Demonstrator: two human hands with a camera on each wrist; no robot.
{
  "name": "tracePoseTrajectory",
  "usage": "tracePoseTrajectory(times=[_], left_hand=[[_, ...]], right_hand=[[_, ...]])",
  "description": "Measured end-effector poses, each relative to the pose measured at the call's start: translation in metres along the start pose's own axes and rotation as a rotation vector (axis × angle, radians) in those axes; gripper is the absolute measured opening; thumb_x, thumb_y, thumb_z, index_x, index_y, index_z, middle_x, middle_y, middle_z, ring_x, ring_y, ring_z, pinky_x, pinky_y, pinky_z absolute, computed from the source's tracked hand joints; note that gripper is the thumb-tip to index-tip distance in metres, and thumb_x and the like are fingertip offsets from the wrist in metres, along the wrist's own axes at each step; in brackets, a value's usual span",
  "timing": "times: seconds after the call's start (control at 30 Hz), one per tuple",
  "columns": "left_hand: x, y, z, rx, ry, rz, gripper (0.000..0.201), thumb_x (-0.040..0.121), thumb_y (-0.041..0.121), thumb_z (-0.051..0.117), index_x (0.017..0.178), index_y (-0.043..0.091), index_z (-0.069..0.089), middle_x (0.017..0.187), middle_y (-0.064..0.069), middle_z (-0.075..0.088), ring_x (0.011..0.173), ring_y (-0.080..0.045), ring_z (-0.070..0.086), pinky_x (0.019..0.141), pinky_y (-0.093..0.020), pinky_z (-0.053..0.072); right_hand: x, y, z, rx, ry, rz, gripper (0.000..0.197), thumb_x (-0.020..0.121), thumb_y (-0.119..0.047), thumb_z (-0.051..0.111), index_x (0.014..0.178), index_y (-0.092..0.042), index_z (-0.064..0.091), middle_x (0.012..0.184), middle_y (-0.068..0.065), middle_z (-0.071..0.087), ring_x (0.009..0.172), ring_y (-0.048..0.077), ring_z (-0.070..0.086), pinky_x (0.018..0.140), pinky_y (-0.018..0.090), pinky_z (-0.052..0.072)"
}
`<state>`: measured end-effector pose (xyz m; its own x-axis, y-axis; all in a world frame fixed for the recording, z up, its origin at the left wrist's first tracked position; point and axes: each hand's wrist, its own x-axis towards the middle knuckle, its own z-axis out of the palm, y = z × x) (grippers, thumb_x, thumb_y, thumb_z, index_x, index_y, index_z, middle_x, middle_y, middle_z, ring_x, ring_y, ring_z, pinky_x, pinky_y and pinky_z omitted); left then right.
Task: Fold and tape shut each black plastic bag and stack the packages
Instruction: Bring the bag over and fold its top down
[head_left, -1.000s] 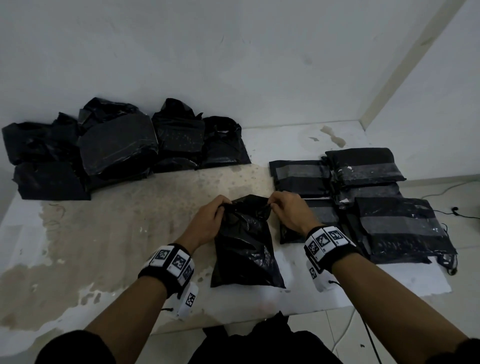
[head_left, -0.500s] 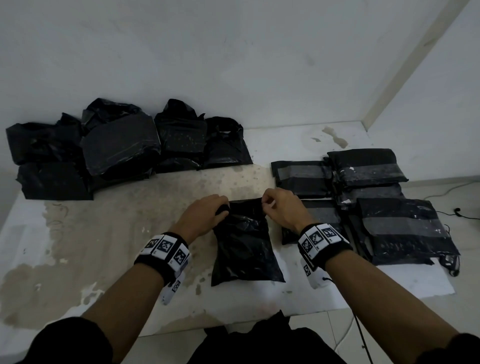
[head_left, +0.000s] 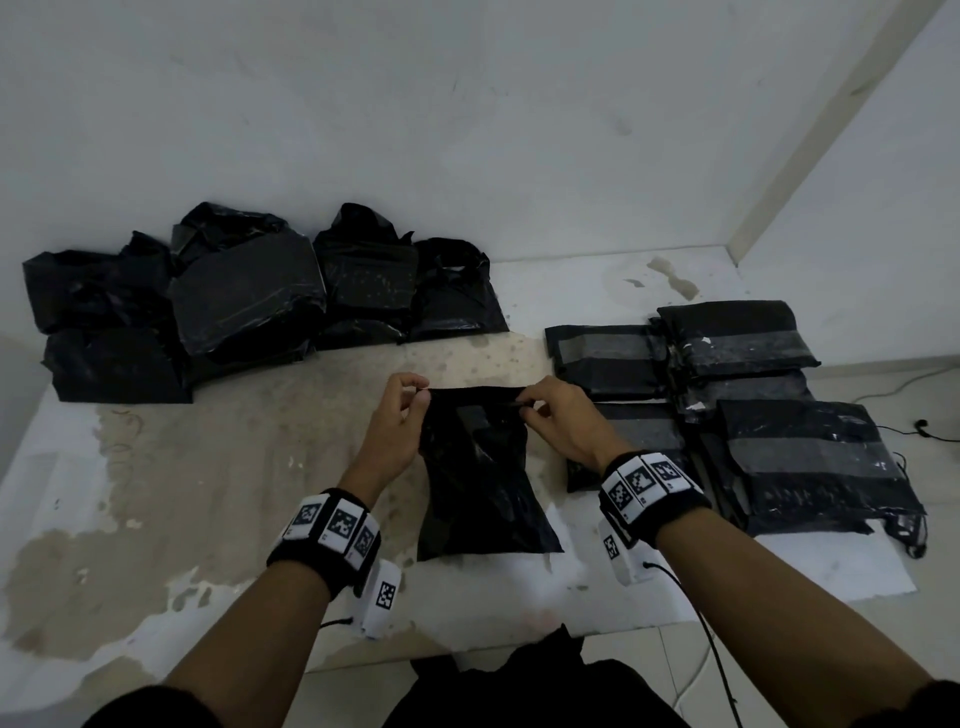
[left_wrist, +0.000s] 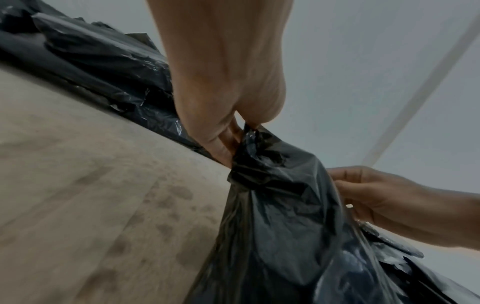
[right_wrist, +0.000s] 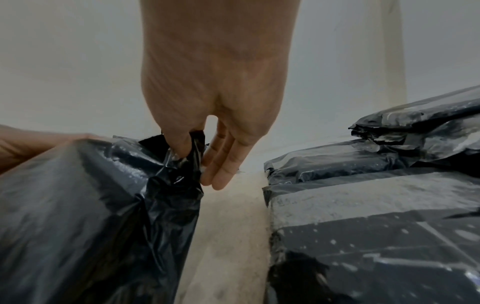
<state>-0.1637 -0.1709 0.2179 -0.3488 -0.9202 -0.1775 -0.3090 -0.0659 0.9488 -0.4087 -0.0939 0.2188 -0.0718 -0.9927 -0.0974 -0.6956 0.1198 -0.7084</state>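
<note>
A black plastic bag (head_left: 480, 478) lies on the table in front of me, its top edge stretched straight between my hands. My left hand (head_left: 400, 415) pinches the bag's top left corner (left_wrist: 249, 133). The right hand (head_left: 550, 410) pinches the top right corner (right_wrist: 192, 148), with its other fingers (right_wrist: 221, 164) hanging straight beside the plastic. The bag's lower end rests flat near the table's front edge. Untaped black bags (head_left: 249, 296) are heaped at the back left. Taped packages (head_left: 779, 415) with grey tape bands are stacked at the right.
The worn table (head_left: 218, 467) runs up to a white wall behind. The taped stack (right_wrist: 376, 205) lies close beside my right hand, with a narrow strip of tabletop between. A cable (head_left: 904, 384) trails on the floor at the far right.
The bag's bunched-up top has been pulled outward and flattened into a straight edge. Both hands have moved slightly apart and away from me while keeping hold of the corners.
</note>
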Motion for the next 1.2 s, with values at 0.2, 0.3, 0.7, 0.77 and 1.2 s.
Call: tracePoseTrajectory(times=[0.2,0.3,0.7,0.77,1.2], left_hand=[[-0.021,-0.014,0.012,-0.005,-0.236,-0.160,0.028,0.095,0.030,0.067,0.117,0.013,0.064,0.107,0.004,0.071,0.100,-0.013,0.069,0.076,-0.014,0.052],[-0.027,-0.018,0.018,-0.036,-0.170,-0.089,0.017,0.101,0.027,0.059,0.112,0.018,0.068,0.103,0.008,0.073,0.090,-0.001,0.070,0.079,-0.017,0.054],[-0.026,-0.022,0.028,-0.072,-0.035,-0.258,0.049,0.104,0.055,0.035,0.121,0.023,0.067,0.117,0.001,0.069,0.108,-0.015,0.064,0.094,-0.030,0.051],[-0.025,-0.023,0.034,-0.104,-0.035,-0.338,0.068,0.090,0.077,0.033,0.126,0.029,0.065,0.124,0.000,0.068,0.114,-0.019,0.063,0.104,-0.043,0.049],[-0.033,-0.021,0.039,0.101,0.202,-0.218,0.056,0.109,0.040,0.029,0.117,0.000,0.067,0.105,-0.005,0.065,0.096,-0.015,0.056,0.084,-0.024,0.038]], right_hand=[[0.000,-0.022,-0.014,0.224,-0.036,0.116,0.016,0.096,-0.012,0.055,0.086,-0.009,0.066,0.095,0.006,0.065,0.081,0.028,0.070,0.067,0.046,0.062],[0.001,-0.022,-0.026,0.178,-0.014,0.120,0.023,0.096,-0.011,0.053,0.079,0.005,0.057,0.094,0.020,0.058,0.069,0.027,0.061,0.059,0.044,0.060],[0.003,-0.001,-0.041,0.006,-0.097,-0.017,0.014,0.093,-0.033,0.071,0.083,-0.023,0.070,0.080,-0.014,0.064,0.072,-0.002,0.060,0.068,0.012,0.043],[0.001,-0.001,-0.035,-0.003,-0.088,-0.069,0.009,0.096,-0.036,0.068,0.091,-0.028,0.070,0.086,-0.016,0.066,0.078,0.001,0.063,0.071,0.015,0.047],[-0.006,0.003,-0.034,0.403,-0.086,0.123,0.021,0.100,-0.018,0.063,0.094,-0.005,0.077,0.107,0.007,0.069,0.095,0.026,0.070,0.074,0.041,0.063]])
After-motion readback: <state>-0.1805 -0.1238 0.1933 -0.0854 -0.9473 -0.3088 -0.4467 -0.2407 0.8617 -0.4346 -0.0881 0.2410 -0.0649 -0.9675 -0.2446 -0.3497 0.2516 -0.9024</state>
